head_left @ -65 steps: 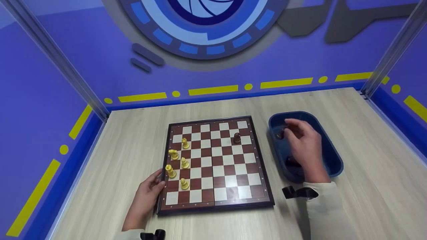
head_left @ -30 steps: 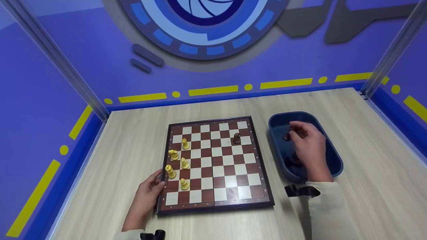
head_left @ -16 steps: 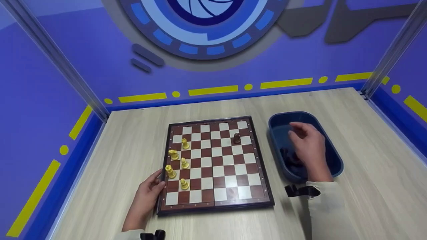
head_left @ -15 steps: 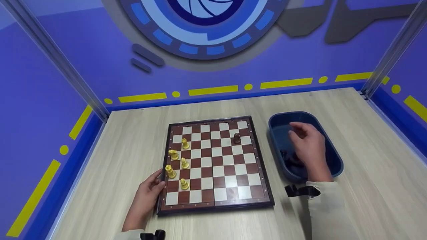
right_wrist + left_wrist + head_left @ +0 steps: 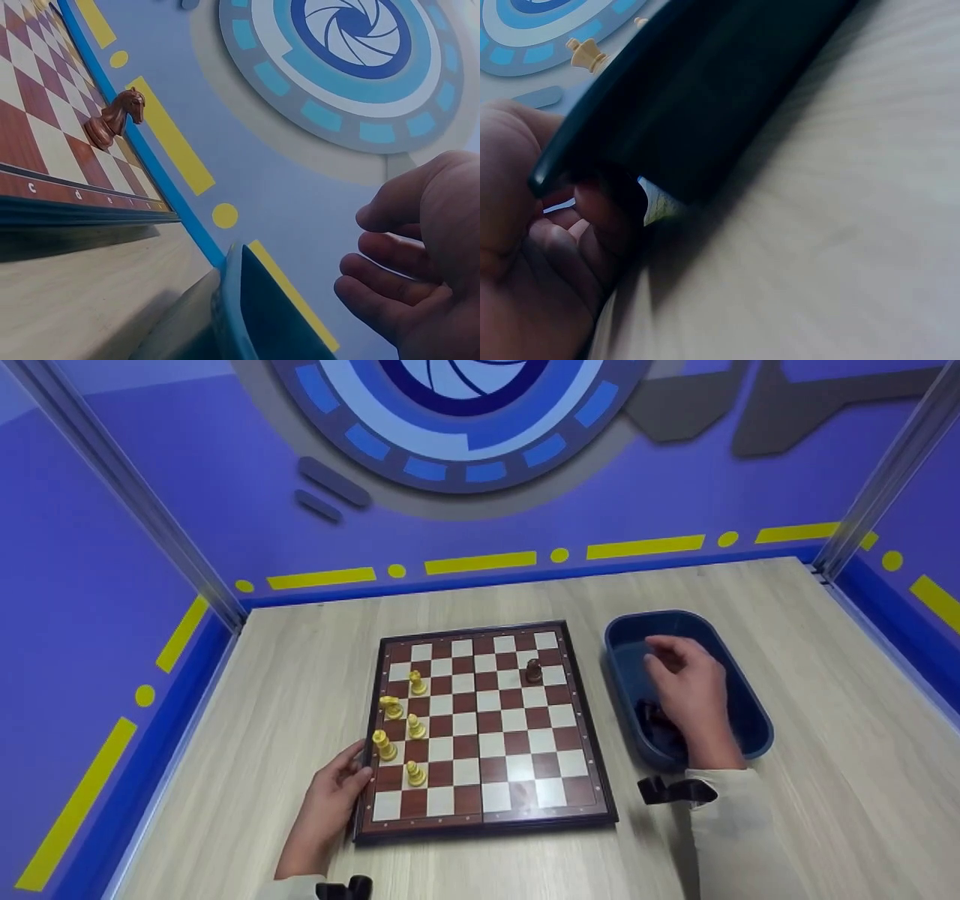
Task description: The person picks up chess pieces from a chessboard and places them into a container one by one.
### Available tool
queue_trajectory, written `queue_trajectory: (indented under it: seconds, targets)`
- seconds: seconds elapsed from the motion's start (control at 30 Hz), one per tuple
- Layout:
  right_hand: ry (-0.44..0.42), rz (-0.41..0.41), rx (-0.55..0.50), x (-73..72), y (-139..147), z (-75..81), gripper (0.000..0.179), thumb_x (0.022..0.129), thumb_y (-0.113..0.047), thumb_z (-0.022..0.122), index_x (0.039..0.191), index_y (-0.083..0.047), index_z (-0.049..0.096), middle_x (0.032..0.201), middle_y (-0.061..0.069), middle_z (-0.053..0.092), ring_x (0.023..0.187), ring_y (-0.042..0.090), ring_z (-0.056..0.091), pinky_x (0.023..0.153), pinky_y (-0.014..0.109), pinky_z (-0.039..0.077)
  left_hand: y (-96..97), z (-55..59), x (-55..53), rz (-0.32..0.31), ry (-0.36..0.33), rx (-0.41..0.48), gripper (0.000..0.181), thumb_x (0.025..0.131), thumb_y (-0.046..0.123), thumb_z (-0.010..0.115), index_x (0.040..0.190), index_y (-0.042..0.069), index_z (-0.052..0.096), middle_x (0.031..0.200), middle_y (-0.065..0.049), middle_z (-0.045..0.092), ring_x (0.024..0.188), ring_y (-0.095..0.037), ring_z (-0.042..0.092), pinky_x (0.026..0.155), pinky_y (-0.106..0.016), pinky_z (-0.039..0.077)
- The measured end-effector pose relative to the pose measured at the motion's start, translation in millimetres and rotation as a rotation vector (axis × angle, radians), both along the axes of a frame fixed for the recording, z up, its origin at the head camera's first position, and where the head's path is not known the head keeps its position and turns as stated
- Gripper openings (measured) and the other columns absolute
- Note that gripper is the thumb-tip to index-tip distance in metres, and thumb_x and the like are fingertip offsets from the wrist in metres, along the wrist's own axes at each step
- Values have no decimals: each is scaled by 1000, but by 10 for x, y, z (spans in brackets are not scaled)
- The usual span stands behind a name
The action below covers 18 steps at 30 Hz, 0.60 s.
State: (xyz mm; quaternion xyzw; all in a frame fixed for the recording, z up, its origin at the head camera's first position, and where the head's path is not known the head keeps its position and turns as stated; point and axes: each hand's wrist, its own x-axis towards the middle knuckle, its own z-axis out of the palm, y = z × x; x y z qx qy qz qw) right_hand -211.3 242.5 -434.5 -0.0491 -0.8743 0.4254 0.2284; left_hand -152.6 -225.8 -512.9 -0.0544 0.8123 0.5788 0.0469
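Observation:
My left hand (image 5: pixel 328 802) grips the left edge of a brown-and-white chessboard (image 5: pixel 517 718), thumb over the rim and fingers curled beneath in the left wrist view. Several yellow chess pieces (image 5: pixel 385 747) stand on the board's left side, a knight (image 5: pixel 391 707) among them. A dark brown knight (image 5: pixel 112 120) stands alone toward the far right of the board. Over the blue bin (image 5: pixel 752 709) hovers my right hand (image 5: pixel 694 694), fingers loosely bent and a gap between thumb and forefinger, holding nothing. Dark pieces (image 5: pixel 660 725) lie in the bin, partly hidden by that hand.
The board and bin stand side by side on a pale wood-grain table (image 5: pixel 277 690), a narrow strip of tabletop between them. Blue panels (image 5: pixel 480 532) with yellow dashes enclose the table at the back and both sides.
The dark piece earlier at my right fingertips has been let go and lies down among the pieces in the bin. The right hand has shifted slightly left. The left hand stays on the board.

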Motion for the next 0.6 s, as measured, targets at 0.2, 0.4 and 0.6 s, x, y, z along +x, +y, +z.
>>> queue_trajectory:
  seconds: [0.2, 0.4, 0.6]
  targets:
    - [34, 1, 5, -14, -62, 1, 22, 88, -11, 67, 110, -10, 72, 107, 7, 69, 92, 13, 63, 75, 7, 42, 7, 23, 6, -3, 1, -14, 50, 98, 5, 53, 146, 3, 41, 105, -16, 60, 92, -13, 62, 75, -22, 53]
    - [67, 7, 6, -30, -121, 2, 22, 86, -10, 69, 108, -11, 73, 104, 6, 70, 86, 6, 60, 74, 6, 42, 14, 42, 12, 10, -9, -45, 50, 97, 7, 54, 146, 3, 41, 106, -14, 61, 91, -12, 63, 76, -21, 53]
    - [59, 64, -17, -22, -191, -28, 23, 87, -9, 69, 110, -8, 72, 106, 9, 69, 91, 15, 64, 75, 5, 43, 16, 29, 8, -1, -6, -16, 50, 98, 5, 53, 146, 4, 41, 106, -16, 62, 91, -15, 63, 74, -23, 53]
